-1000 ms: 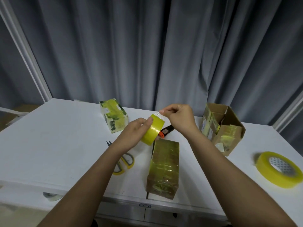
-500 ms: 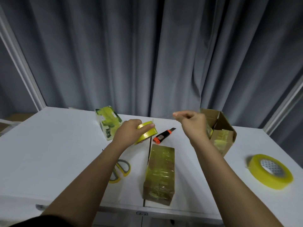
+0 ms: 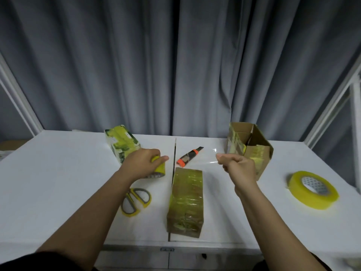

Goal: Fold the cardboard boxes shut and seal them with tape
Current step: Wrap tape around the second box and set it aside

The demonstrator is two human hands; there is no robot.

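A closed cardboard box (image 3: 186,198) wrapped in yellowish tape lies lengthwise in front of me on the white table (image 3: 58,173). My left hand (image 3: 141,163) grips a small yellow tape roll (image 3: 159,169) just left of the box's far end. My right hand (image 3: 237,166) pinches the free end of a clear tape strip (image 3: 212,156) stretched rightward from the roll, above the box's far end. An open cardboard box (image 3: 252,147) stands behind my right hand. A taped box (image 3: 121,142) stands at the back left.
An orange and black utility knife (image 3: 188,155) lies beyond the middle box. Yellow-handled scissors (image 3: 135,201) lie under my left forearm. A large yellow tape roll (image 3: 312,189) rests at the right. Grey curtains hang behind the table. A seam (image 3: 173,163) splits the tabletop.
My hands have moved apart and lower. The left hand carried the roll down to the table, and the right hand drew the tape end to the right.
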